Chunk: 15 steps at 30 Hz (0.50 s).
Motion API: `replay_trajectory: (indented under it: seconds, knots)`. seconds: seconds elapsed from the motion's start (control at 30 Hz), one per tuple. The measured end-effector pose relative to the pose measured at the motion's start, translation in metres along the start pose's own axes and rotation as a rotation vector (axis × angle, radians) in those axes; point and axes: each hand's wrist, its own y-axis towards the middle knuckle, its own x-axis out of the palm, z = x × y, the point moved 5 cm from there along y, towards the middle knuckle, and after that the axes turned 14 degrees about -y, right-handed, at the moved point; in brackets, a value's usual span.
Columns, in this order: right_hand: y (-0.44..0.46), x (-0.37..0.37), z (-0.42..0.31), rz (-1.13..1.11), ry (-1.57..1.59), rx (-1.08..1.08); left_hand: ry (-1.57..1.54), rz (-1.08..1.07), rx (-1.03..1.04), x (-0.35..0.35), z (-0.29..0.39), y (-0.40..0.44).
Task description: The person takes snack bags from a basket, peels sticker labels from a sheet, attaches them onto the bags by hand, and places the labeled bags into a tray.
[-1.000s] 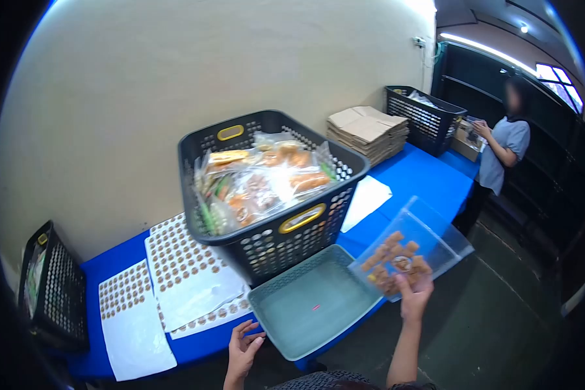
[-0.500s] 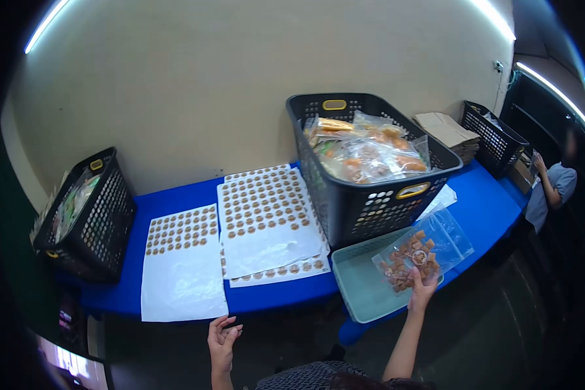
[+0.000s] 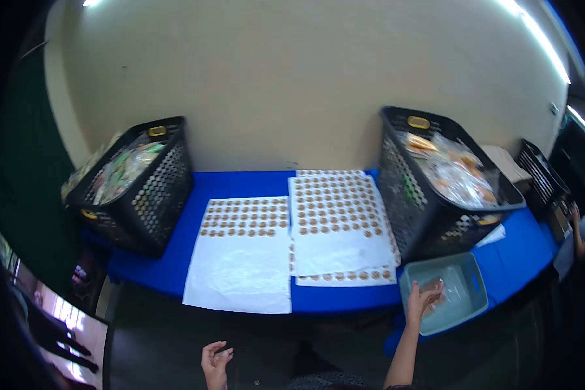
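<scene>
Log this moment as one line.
right hand: at clear plastic bag, inside green tray; grip unclear | left hand: empty, off blue table | label sheets: flat on table

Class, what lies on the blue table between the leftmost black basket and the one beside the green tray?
White sheets with rows of round brown marks lie on the blue cloth, in the head view.

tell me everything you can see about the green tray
The tray is dull grey-green, plastic-looking and shallow, with raised walls, rounded corners and a slot in its right end wall. It sits upright and slightly skewed at the front edge of the blue-covered table, just in front of the perforated black basket. The right hand reaches into it, over a clear bag with brown contents; whether the grip is closed is unclear.
</scene>
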Motion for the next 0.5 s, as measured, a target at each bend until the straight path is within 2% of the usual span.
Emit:
replay_trajectory:
  seconds: [0.2, 0.43, 0.5]
  knots:
    - [-0.049, 0.087, -0.112, -0.243, 0.155, -0.130, 0.010, 0.114, 0.048, -0.024, 0.020, 0.020]
    - [-0.151, 0.234, -0.238, -0.528, 0.357, -0.218, -0.004, 0.323, 0.213, -0.111, 0.059, 0.072]
    - [-0.189, 0.268, -0.270, -0.596, 0.444, -0.333, -0.009, 0.367, 0.288, -0.132, 0.075, 0.096]
